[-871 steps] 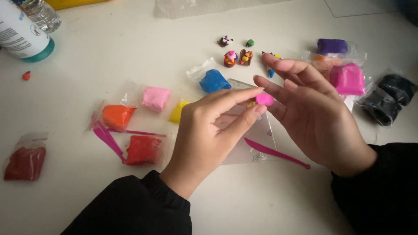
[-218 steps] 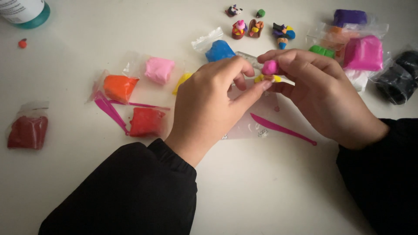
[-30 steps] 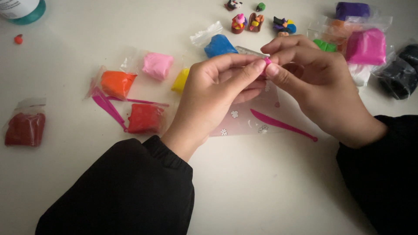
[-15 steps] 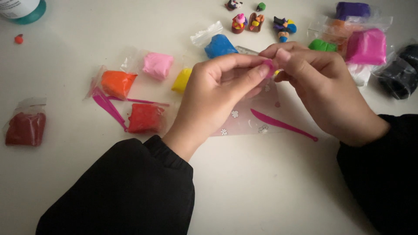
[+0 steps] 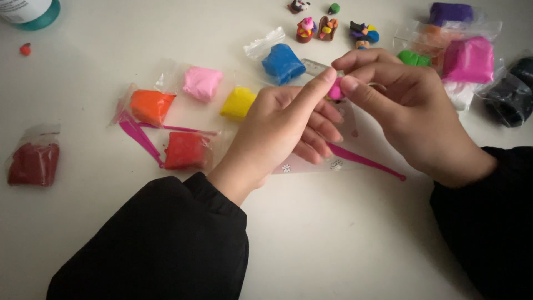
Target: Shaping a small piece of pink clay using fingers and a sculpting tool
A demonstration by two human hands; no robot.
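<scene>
A small pink clay ball (image 5: 335,89) is pinched between the fingertips of my two hands above the table. My left hand (image 5: 283,130) reaches from the lower left, its index finger stretched out against the ball. My right hand (image 5: 408,108) comes from the right, thumb and fingers pressed on the ball's other side. Below the hands lies a clear plastic sheet (image 5: 311,165) with a thin pink modelling tool (image 5: 369,162) across it.
Bagged clay lumps lie around: dark red (image 5: 33,164), orange (image 5: 150,105), red (image 5: 186,150), light pink (image 5: 202,82), yellow (image 5: 237,103), blue (image 5: 282,62), magenta (image 5: 469,59), purple (image 5: 451,11), black (image 5: 511,94). Small clay figures (image 5: 316,29) stand at the back. Another pink tool (image 5: 141,139) lies left.
My left index finger has straightened out against the pink ball, and my left hand has shifted slightly down, uncovering more of the yellow lump. The right hand stays pinched on the ball.
</scene>
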